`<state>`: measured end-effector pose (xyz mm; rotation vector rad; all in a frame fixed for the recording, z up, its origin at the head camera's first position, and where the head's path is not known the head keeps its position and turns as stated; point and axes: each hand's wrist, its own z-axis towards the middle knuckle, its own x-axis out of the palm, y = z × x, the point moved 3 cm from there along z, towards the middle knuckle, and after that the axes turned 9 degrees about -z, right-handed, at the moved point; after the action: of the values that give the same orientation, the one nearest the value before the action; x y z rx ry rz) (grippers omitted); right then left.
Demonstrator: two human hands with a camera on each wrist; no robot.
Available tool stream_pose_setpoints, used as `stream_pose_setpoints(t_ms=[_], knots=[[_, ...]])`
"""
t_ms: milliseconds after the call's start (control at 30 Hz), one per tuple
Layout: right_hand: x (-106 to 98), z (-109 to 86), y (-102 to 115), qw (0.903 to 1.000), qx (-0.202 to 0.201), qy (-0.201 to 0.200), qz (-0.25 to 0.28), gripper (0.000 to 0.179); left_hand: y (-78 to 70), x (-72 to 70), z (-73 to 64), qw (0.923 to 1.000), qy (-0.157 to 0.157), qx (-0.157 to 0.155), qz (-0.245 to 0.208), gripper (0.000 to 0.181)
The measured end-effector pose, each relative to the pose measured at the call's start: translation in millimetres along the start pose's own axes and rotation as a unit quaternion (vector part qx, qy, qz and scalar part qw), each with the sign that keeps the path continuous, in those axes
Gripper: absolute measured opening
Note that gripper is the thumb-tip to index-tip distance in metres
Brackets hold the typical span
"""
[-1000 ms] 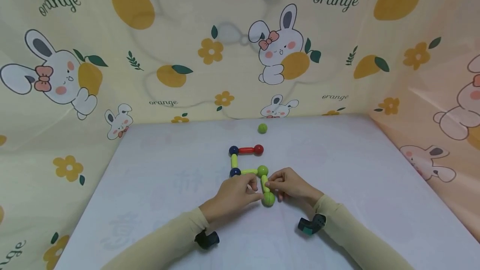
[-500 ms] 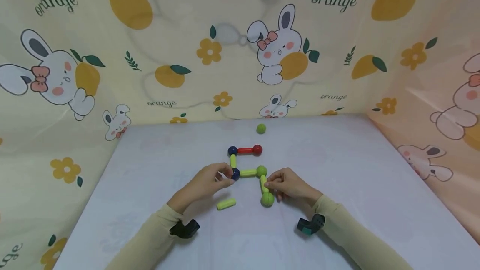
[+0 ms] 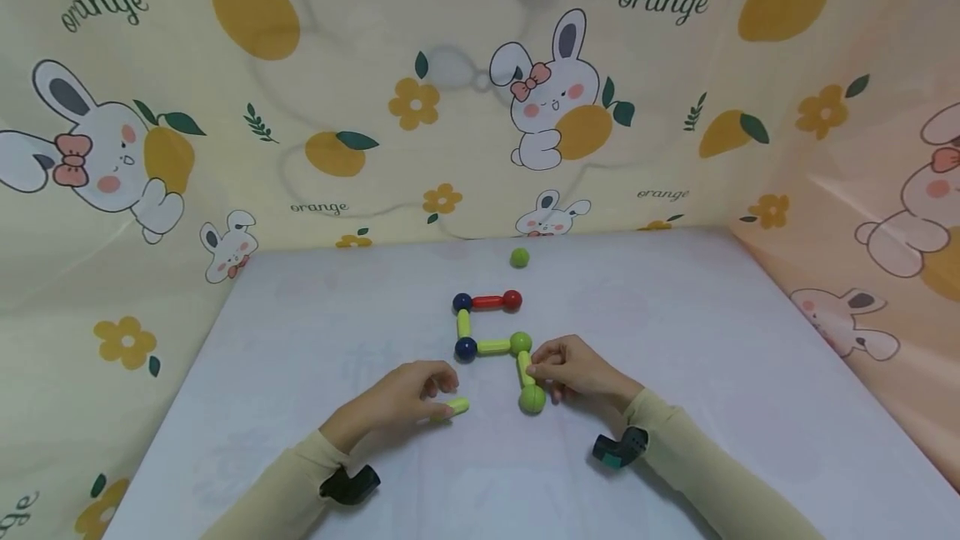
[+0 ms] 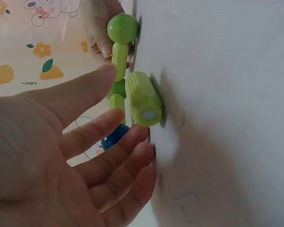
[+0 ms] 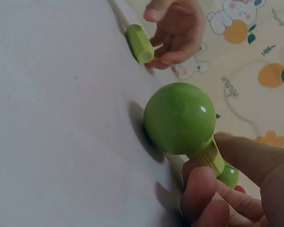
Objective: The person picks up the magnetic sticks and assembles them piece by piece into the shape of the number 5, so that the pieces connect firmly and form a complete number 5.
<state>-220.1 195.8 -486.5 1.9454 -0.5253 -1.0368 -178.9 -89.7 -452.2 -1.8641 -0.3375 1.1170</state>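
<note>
On the table lies a chain of magnetic rods and balls. A red ball (image 3: 512,300) and red rod (image 3: 488,302) lead to two dark blue balls (image 3: 466,347), then yellow-green rods and two green balls (image 3: 521,342). My right hand (image 3: 581,369) pinches the rod (image 5: 210,158) between the two green balls, thumb on one side and fingers on the other. A loose yellow-green rod (image 4: 143,99) with a silvery end lies on the table. Close around it is my left hand (image 3: 401,402), its fingers spread and the thumb overlapping the rod in the head view.
A single green ball (image 3: 519,257) sits at the back of the white table (image 3: 645,290). Behind and at the sides hangs a patterned cloth (image 3: 450,148). A dark camera is strapped to each wrist.
My left hand uncovered the loose rod, touched the nearer blue ball, then came back down to the rod. My right hand has kept its pinch, almost in place.
</note>
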Motion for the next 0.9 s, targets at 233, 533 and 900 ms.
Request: stream_pose_setpoints(t_ms=[233,533,900], knots=[[-4.7,0.9,-6.3,0.9986,-0.04,0.027,0.02,0.028,5.4,4.1,-5.0,0.9998,-0.01,-0.004,0.019,0.031],[-4.7,-2.5,-5.5,0.9773,-0.162,0.131,0.041,0.034,6.8,9.6,-7.4,0.999,-0.012,-0.033,0.028,0.023],[-7.1,-2.0,-8.9,0.9802,-0.16,0.116,0.008,0.028,0.6,11.6,1.8,0.9986,-0.015,-0.021,0.046,0.01]])
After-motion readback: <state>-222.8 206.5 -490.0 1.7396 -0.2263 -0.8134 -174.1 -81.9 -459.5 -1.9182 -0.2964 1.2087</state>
